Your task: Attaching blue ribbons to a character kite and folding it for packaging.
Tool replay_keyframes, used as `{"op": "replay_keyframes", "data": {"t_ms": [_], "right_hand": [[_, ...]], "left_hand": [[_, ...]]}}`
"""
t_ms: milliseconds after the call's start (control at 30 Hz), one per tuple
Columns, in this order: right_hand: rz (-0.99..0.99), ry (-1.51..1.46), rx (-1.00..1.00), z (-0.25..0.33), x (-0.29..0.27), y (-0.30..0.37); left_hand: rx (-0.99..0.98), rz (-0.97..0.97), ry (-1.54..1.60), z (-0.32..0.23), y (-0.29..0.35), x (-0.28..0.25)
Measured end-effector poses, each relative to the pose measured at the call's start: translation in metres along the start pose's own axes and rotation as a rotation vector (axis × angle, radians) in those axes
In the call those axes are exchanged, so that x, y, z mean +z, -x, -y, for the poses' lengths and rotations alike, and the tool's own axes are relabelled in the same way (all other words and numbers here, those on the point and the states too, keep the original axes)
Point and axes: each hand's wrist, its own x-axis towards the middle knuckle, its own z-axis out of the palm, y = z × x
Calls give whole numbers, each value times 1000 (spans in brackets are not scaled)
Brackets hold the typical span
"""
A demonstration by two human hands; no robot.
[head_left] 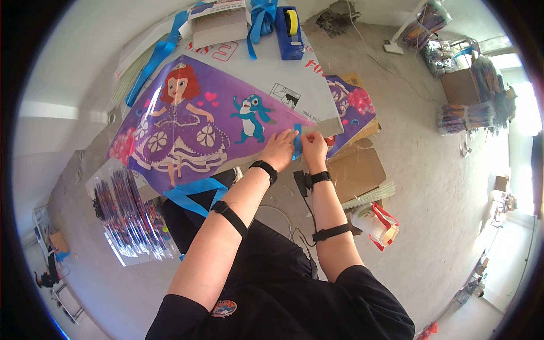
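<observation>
The glossy purple tapered plastic sheet [187, 113], printed with a red-haired figure and a blue rabbit, lies across the white board with red print [260, 71]. Your left hand [277, 150] rests on the sheet's narrow end, fingertips at the short blue ribbon strip [297, 141]. Your right hand [315, 152] is at the strip's right side. The view does not show whether either grip is clamped.

The grey floor [416, 164] meets a pale wall [62, 85] at left; a rough dark patch [338, 20] shows up top. At right, a window [529, 105] glares bright white.
</observation>
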Motion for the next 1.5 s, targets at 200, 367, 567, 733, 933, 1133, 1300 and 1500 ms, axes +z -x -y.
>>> {"op": "replay_keyframes", "data": {"t_ms": [200,367,567,733,933,1133,1300,1500], "right_hand": [[1,73,-94,-3,-19,3],[14,-49,-142,22,-31,-47],[-11,47,-408,91,-10,-144],[-128,190,-530,139,13,-216],[92,241,-332,160,46,-251],[428,-343,2,147,41,-294],[269,-553,160,159,51,-255],[192,-756,183,129,66,-248]], "left_hand": [[-29,1,38,0,-3,3],[-49,-105,-37,-6,-2,6],[-34,-140,38,-7,5,13],[-63,-99,87,-11,2,7],[-118,-41,126,-10,6,1],[-97,1,172,-12,-2,-4],[-127,-57,164,-6,4,2],[-138,-117,208,-8,5,10]]}}
